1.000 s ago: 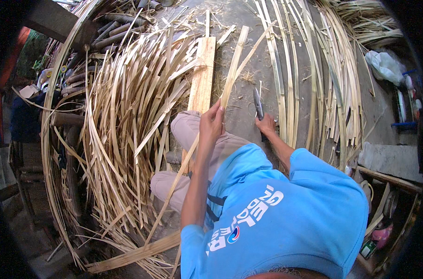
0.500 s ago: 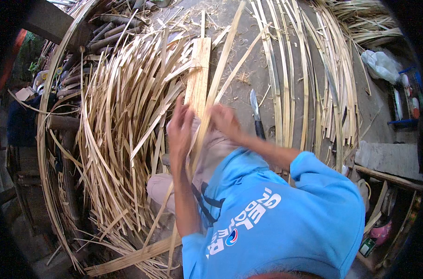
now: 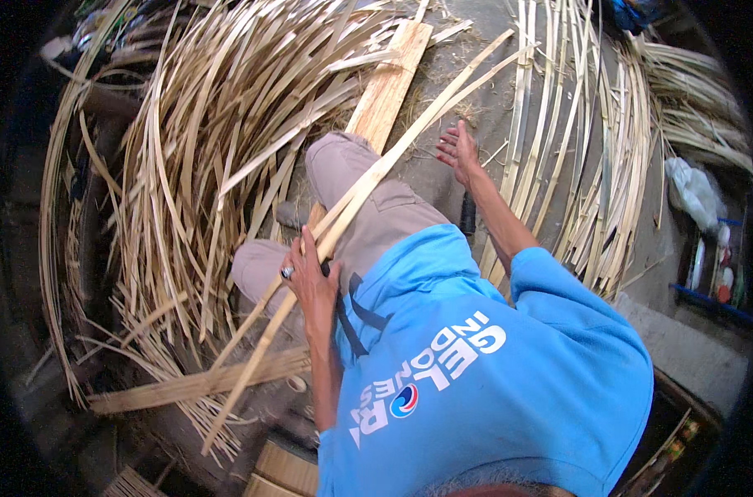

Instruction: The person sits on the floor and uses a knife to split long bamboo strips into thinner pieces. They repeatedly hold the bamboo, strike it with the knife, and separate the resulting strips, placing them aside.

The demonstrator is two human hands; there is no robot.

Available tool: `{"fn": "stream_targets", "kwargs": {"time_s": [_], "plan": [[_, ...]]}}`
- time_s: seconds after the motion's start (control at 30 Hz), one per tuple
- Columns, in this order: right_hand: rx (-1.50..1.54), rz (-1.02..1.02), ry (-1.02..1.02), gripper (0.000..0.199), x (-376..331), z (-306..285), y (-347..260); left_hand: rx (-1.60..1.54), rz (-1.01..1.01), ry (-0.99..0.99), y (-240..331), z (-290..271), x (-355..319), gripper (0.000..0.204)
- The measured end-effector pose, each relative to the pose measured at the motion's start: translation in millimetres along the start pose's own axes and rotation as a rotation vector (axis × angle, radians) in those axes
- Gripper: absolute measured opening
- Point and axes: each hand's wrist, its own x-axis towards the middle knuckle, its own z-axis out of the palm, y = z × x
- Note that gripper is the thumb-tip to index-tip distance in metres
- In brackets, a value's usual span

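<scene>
Two long, pale bamboo strips [image 3: 376, 172] slant across my lap, from the lower left up past my knee. My left hand [image 3: 312, 277], with a ring on one finger, is closed around them near my thigh. Off to the right of the strips, my right hand [image 3: 459, 155] is held out with fingers apart and nothing in it. Close below that hand, the black handle of a knife [image 3: 468, 214] shows on the floor; my hand and forearm hide its blade. A wooden plank [image 3: 393, 79] runs out from under my leg, beyond my knee.
A big heap of loose bamboo strips [image 3: 202, 157] fills the left side. More strips [image 3: 550, 124] lie in long rows at the right, with a bundle [image 3: 695, 99] beyond. A white plastic bag [image 3: 692, 192] and a blue rack [image 3: 712, 302] stand at the far right.
My right hand has left the strips and moved right toward the knife, opening. My left hand has come back toward my body, holding the strips. The view has shifted and turned.
</scene>
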Motion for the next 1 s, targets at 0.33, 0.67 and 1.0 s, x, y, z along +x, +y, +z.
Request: {"fn": "stream_targets", "kwargs": {"time_s": [0.33, 0.67, 1.0], "plan": [[0.211, 0.085, -0.354, 0.039, -32, 76, -15, -0.225, 0.041, 0.06, -24, -2, 11, 0.049], [0.053, 0.047, -0.386, 0.031, -41, 91, -15, -0.371, 0.006, 0.007, -15, -5, 22, 0.044], [0.37, 0.026, -0.492, 0.025, -40, 116, -21, -0.53, 0.067, 0.131, -18, 11, 29, 0.042]]}}
